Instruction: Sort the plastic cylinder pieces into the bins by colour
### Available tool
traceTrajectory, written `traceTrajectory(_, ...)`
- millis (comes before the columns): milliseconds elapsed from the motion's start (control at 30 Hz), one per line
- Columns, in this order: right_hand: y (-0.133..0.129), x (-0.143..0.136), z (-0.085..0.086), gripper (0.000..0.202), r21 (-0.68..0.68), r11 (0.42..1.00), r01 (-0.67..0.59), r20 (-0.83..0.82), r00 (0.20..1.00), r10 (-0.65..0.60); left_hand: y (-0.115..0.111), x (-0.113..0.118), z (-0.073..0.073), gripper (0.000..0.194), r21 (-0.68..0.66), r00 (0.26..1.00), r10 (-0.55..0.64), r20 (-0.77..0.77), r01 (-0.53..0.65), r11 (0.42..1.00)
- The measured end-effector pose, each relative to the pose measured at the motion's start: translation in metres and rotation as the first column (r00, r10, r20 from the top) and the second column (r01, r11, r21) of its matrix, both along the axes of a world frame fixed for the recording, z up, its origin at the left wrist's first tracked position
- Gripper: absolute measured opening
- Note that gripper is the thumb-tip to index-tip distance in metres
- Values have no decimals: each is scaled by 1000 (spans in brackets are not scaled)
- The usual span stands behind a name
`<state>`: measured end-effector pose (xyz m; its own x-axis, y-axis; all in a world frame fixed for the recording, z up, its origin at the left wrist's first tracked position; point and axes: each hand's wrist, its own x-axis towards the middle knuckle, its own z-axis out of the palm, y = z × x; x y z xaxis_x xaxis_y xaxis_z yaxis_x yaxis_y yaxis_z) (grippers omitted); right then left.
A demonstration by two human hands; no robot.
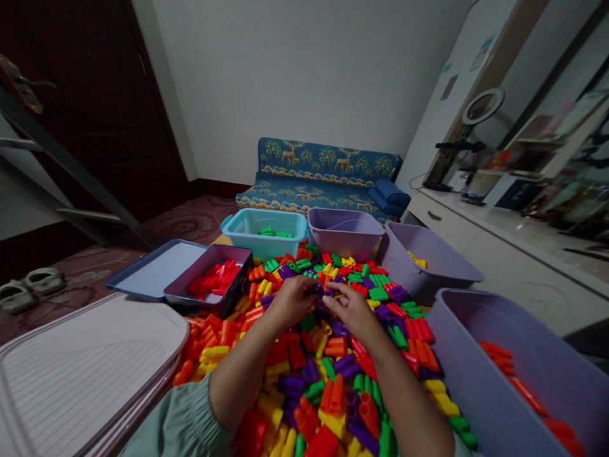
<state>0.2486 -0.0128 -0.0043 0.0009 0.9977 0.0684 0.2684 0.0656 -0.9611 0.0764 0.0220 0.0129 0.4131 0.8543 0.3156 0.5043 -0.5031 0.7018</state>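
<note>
Colourful plastic tube pieces [333, 400] in red, orange, yellow, green and purple cover the table in a thick layer. Over the middle of this pile, my left hand [294, 301] is closed at the fingertips around a purple piece [320, 291]. Close beside it on the right, my right hand [346, 304] has its thumb and fingers bent round the same spot. The purple pieces between the hands are small and partly covered by the fingers, so their number and exact contact are unclear.
A turquoise bin [266, 244] holds green pieces. Behind the pile stands a purple bin [345, 238]; another bin [413, 273] holds yellow pieces, and the near-right bin [461, 355] orange-red ones. At left are a box with red pieces [214, 279] and pale lids [85, 374].
</note>
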Motion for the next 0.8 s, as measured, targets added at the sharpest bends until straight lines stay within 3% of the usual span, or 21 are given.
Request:
traceTrajectory(100, -2, -1, 10, 47, -47, 998, 51, -250, 966, -61, 2, 3, 0, 28, -237, 948, 40, 316, 38, 971)
traceTrajectory(200, -4, -1, 17, 50, -117, 992, 52, -438, 893, -99, 4, 5, 1, 33, -463, 825, 96, 556, 212, 861)
traceTrajectory(333, -7, -2, 19, 52, -204, 978, 44, -563, 812, -153, 3, 2, 1, 39, -648, 764, 153, 627, 403, 646)
traceTrajectory(400, -9, -4, 20, 48, -208, 977, 45, -585, 795, -161, 3, 0, 1, 39, -673, 750, 162, 641, 449, 587)
traceTrajectory(500, -11, -9, 21, 44, -186, 982, 36, -584, 800, -140, 4, 0, 0, 39, -684, 746, 164, 645, 469, 559)
traceTrajectory(600, -12, -13, 22, 52, -187, 981, 45, -573, 806, -146, 4, 0, 0, 37, -684, 733, 183, 656, 473, 556)
traceTrajectory(800, -12, -10, 31, 38, -127, 968, 216, -593, 766, -248, 2, 1, 2, 40, -669, 715, 215, 666, 443, 597)
